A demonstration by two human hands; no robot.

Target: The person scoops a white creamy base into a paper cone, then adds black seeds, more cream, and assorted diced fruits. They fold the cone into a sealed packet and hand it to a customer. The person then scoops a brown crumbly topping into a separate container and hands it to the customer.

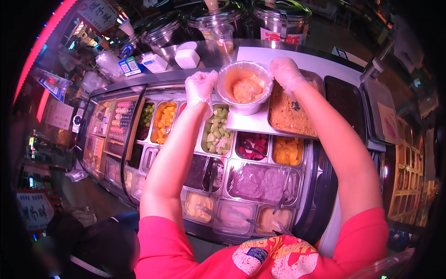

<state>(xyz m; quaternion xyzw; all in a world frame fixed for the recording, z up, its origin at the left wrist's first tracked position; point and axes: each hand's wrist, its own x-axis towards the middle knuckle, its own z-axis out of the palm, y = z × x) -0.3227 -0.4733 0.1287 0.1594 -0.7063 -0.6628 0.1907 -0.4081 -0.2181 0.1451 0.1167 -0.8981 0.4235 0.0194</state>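
Observation:
A white tub (245,109) stands on the white board, lined with a clear plastic bag (222,88) folded over its rim. Crumbly orange-brown food (247,90) lies inside, with a pale piece at its right. My left hand (200,87), in a clear plastic glove, is closed at the tub's left rim, pinching the bag's edge. At the right rim my right hand (286,73), gloved too, is closed on the bag's other edge; its fingertips are partly hidden. Below my right wrist lies a metal tray (292,111) of similar crumbly food.
Metal pans of cut fruit, such as green melon cubes (217,130) and yellow mango (165,122), fill the counter. Nearer are a pan of purple paste (262,181) and several tubs with spoons. A dark tray (344,100) sits right; large lidded canisters (216,18) stand behind.

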